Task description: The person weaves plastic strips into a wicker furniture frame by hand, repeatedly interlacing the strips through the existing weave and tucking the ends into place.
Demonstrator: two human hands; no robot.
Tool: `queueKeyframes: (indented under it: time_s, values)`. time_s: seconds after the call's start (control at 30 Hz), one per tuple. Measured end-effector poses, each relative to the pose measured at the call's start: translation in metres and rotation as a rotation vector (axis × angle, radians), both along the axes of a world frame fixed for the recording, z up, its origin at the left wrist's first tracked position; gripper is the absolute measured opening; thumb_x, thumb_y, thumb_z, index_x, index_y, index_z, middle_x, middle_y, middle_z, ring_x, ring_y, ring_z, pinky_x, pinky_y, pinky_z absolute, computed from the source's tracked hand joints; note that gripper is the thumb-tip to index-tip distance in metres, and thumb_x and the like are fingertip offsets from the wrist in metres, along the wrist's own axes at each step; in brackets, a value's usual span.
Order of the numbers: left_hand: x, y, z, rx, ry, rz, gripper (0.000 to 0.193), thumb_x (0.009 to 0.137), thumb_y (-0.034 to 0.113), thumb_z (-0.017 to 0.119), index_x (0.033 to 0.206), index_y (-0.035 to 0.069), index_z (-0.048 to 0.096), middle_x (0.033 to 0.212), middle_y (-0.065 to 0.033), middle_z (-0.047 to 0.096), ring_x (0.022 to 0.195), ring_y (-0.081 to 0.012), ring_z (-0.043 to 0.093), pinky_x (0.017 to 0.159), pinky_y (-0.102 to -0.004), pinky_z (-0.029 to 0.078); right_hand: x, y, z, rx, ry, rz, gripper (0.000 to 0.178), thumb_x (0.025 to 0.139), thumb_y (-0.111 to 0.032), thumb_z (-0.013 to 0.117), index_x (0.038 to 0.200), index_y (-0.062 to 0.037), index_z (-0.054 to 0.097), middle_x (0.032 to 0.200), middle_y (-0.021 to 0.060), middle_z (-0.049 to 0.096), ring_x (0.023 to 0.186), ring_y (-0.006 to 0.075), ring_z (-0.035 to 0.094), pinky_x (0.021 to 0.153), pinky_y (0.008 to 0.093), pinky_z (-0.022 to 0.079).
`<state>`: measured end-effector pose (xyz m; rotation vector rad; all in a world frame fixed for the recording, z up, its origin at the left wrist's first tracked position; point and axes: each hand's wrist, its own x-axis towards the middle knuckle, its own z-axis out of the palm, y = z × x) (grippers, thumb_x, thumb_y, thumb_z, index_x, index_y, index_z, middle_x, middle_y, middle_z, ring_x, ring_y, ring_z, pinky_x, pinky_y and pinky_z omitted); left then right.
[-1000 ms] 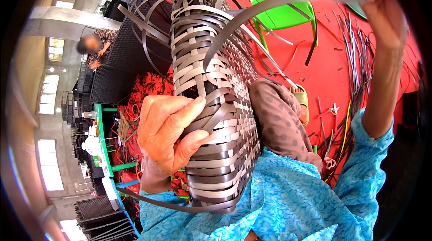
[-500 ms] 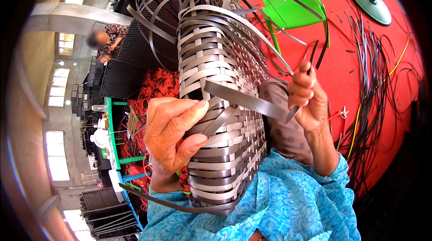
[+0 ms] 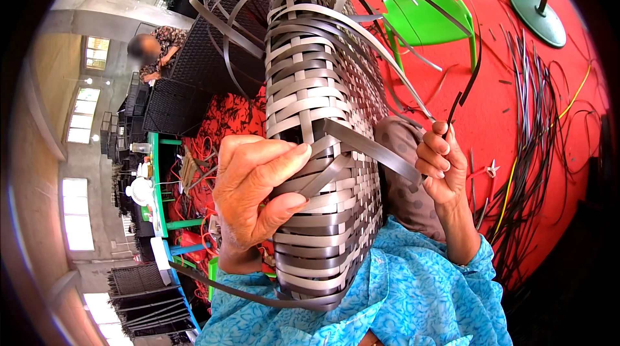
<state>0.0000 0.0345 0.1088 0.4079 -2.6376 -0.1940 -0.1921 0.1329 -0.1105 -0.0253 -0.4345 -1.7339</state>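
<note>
A long woven piece (image 3: 310, 113) of flat grey and brown plastic strips stretches away from my lap, with many loose strip ends fanning out at its far end. On its left side, my left hand (image 3: 255, 194) pinches a flat woven strip (image 3: 327, 177) between thumb and fingers, against the weave. A darker grey-brown strip (image 3: 374, 151) comes out of the weave near those fingertips and slants right to my right hand (image 3: 442, 168). My right fingers are curled closed around this strip, and a thin dark end sticks up above them. Part of the strip inside the fist is hidden.
Right of my knee, red-handled snips (image 3: 492, 170) lie on the red floor beside a bundle of long dark strips (image 3: 523, 146). A green plastic chair (image 3: 426, 16) and a round green stand base (image 3: 537, 16) are farther off. At far left, another person (image 3: 158, 52) works by dark woven panels.
My right hand has moved a little lower and nearer to me, still gripping the strip. My left hand keeps its pinch on the weave. The whole view has shifted slightly.
</note>
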Motion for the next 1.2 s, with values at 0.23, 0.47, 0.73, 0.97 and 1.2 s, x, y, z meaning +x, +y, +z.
queueKeyframes:
  time_s: [0.23, 0.47, 0.73, 0.97, 1.2]
  values:
    - [0.002, -0.001, -0.002, 0.010, 0.021, 0.003, 0.045, 0.080, 0.041, 0.064, 0.102, 0.002, 0.069, 0.096, -0.0075, 0.062, 0.085, -0.0245, 0.052, 0.077, -0.0355, 0.044, 0.000, 0.000, 0.005, 0.002, 0.065, -0.038, 0.020, 0.100, -0.019, 0.045, 0.111, -0.0049, 0.053, 0.076, -0.0008, 0.044, 0.060, 0.0079, 0.039, 0.051, 0.0210, 0.037]
    - [0.004, -0.001, -0.004, 0.021, 0.039, 0.024, 0.044, 0.081, 0.041, 0.063, 0.102, 0.002, 0.069, 0.096, -0.0081, 0.062, 0.085, -0.0250, 0.052, 0.077, -0.0361, 0.043, 0.007, -0.003, 0.028, 0.102, 0.133, -0.101, 0.022, 0.092, -0.027, 0.059, 0.102, -0.0079, 0.054, 0.085, 0.0005, 0.049, 0.076, 0.0146, 0.051, 0.067, 0.0284, 0.046]
    - [0.002, 0.003, -0.008, 0.038, 0.083, 0.071, 0.045, 0.084, 0.043, 0.060, 0.104, 0.004, 0.070, 0.093, -0.0084, 0.063, 0.087, -0.0257, 0.052, 0.079, -0.0377, 0.042, 0.036, -0.004, 0.067, 0.041, 0.682, -0.386, 0.013, 0.095, -0.020, 0.055, 0.094, -0.0085, 0.051, 0.131, 0.0162, 0.048, 0.128, 0.0271, 0.041, 0.101, 0.0433, 0.037]
    - [-0.003, 0.010, -0.009, 0.046, 0.119, 0.127, 0.049, 0.086, 0.049, 0.055, 0.101, 0.004, 0.070, 0.093, -0.0088, 0.063, 0.087, -0.0253, 0.052, 0.079, -0.0382, 0.043, 0.030, -0.005, 0.078, 0.060, 1.073, -0.605, 0.011, 0.098, -0.017, 0.048, 0.093, -0.0065, 0.047, 0.136, 0.0218, 0.044, 0.131, 0.0298, 0.036, 0.106, 0.0439, 0.027]
    - [-0.002, 0.010, -0.008, 0.037, 0.111, 0.142, 0.050, 0.085, 0.049, 0.054, 0.099, 0.004, 0.071, 0.092, -0.0090, 0.063, 0.086, -0.0254, 0.052, 0.078, -0.0383, 0.043, 0.038, -0.015, 0.075, 0.010, 1.253, -0.801, 0.011, 0.094, -0.014, 0.051, 0.095, -0.0039, 0.048, 0.136, 0.0230, 0.045, 0.128, 0.0381, 0.040, 0.106, 0.0477, 0.027]
